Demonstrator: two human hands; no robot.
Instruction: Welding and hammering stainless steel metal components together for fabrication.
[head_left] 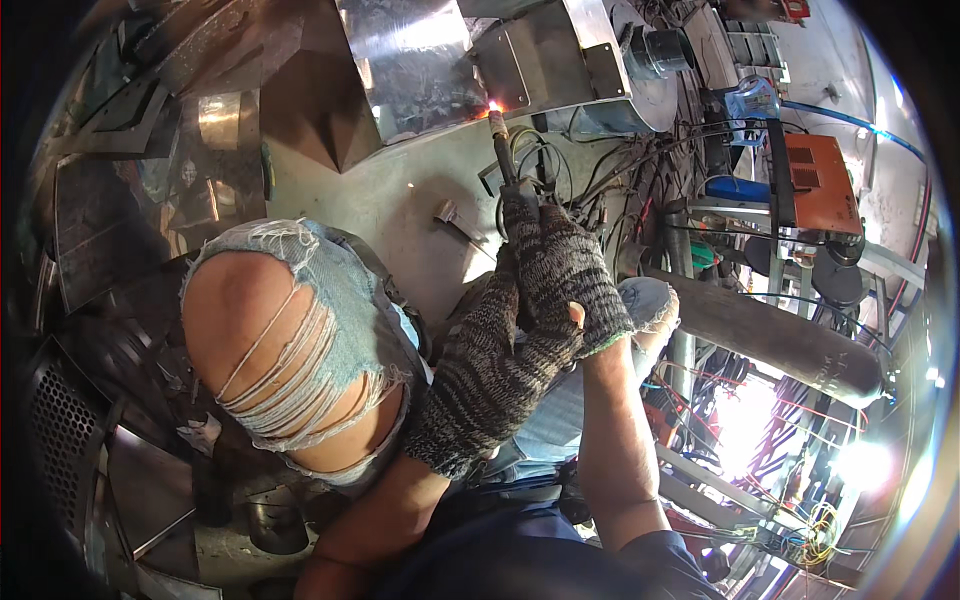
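A welding torch [504, 155] points up and away from me, its nozzle at a glowing orange weld spot [495, 106] on a sheet-metal seam. My right hand [568, 265], in a dark speckled knit glove, is closed round the torch's handle. From the left, my left hand [490, 365], gloved alike, presses against the right one and closes about the rear of the torch; most of its fingers are hidden. A bare fingertip shows near the right wrist. The shiny metal panel [415, 65] meets a bent bracket plate [550, 60] at the glowing spot.
A hammer-like tool [450, 215] lies on the floor between my knees. Cables [620, 165] tangle right of the torch. Further right are a grey gas cylinder [780, 340] and an orange machine [822, 185]. Metal sheets [110, 215] and a perforated panel [62, 440] crowd the left.
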